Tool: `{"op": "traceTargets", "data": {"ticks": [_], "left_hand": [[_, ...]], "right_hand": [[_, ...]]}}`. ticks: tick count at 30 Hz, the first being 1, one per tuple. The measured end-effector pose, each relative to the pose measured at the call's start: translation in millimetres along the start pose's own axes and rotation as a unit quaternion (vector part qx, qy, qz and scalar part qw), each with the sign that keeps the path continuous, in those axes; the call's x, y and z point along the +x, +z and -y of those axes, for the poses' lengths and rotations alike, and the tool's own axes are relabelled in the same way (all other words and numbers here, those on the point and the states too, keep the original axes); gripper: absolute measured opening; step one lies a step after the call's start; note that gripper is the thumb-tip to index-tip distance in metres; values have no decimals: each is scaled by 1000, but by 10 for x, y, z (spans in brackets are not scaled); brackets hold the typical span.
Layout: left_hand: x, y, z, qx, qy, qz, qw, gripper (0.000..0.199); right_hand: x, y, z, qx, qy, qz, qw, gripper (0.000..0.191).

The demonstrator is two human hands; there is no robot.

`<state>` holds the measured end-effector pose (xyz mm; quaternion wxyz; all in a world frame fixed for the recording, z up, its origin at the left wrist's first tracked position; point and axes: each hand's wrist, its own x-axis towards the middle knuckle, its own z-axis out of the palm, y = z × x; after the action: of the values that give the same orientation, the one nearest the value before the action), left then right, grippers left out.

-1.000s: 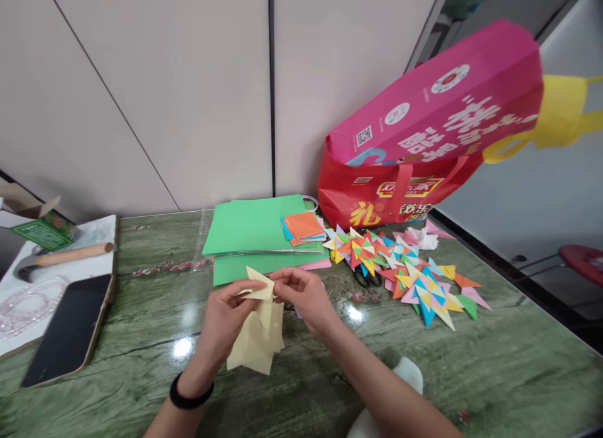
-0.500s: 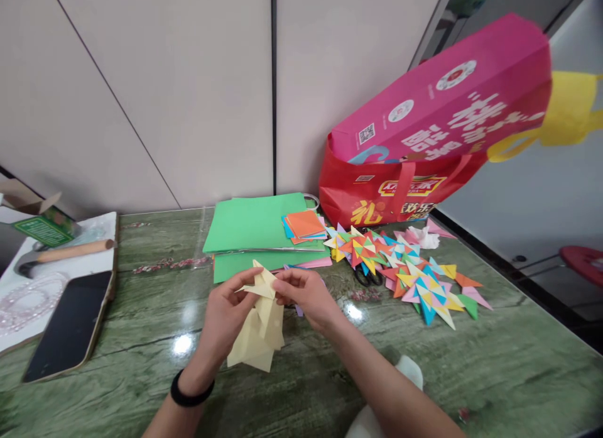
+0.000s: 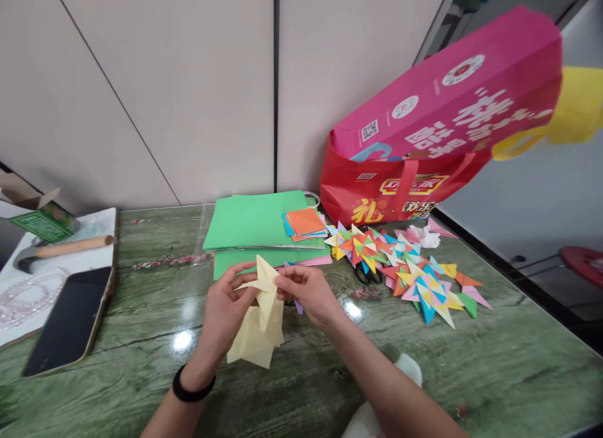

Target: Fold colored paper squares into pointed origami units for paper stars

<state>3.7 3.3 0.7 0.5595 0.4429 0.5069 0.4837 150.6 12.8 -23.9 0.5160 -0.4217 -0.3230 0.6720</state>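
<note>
Between my two hands is a pale yellow folded paper piece with several pointed flaps, raised above the table. My left hand pinches its left flap between thumb and fingers. On the other side my right hand grips the right edge, its thumb in front and the fingers curled behind. Loose pale yellow paper sheets lie on the table just below the piece, partly covered by it and by my left hand. A bit of purple paper shows beneath my right hand.
Green paper lies behind my hands, with small coloured squares on top. To the right are colourful folded paper stars, black scissors handles and a red bag. At left are a phone and a wooden-handled tool.
The folded piece has turned more upright and opened out, so its long lower point now shows. Both hands keep hold of it and have shifted only slightly.
</note>
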Motion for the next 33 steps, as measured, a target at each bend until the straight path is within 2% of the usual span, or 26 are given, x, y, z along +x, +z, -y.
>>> {"op": "traceTargets", "data": {"ticks": [10,16,19,21,25,28,33], "left_hand": [[1,5,19,-7,-7,-19,1000,35],[-2,15,-2,-56,-37,-31,997,39],[-4,20,-9,-82,-57,-16,995,46],[-6,20,1,-62,-70,5,996,48],[-7,15,36,-14,-77,32,996,38],[-8,9,48,-21,-81,39,996,34],[-2,-17,68,-26,-87,40,995,42]], "right_hand": [[6,-10,-13,6,-7,-3,1000,28],[10,-12,-1,0,-26,-21,999,29],[12,-4,1,-5,-34,-43,998,29],[8,1,-7,-23,-44,-40,998,28],[-4,4,-32,-51,-65,-10,997,25],[-4,4,-43,-45,-54,1,998,25],[-2,10,-19,-33,-39,-9,999,27]]}}
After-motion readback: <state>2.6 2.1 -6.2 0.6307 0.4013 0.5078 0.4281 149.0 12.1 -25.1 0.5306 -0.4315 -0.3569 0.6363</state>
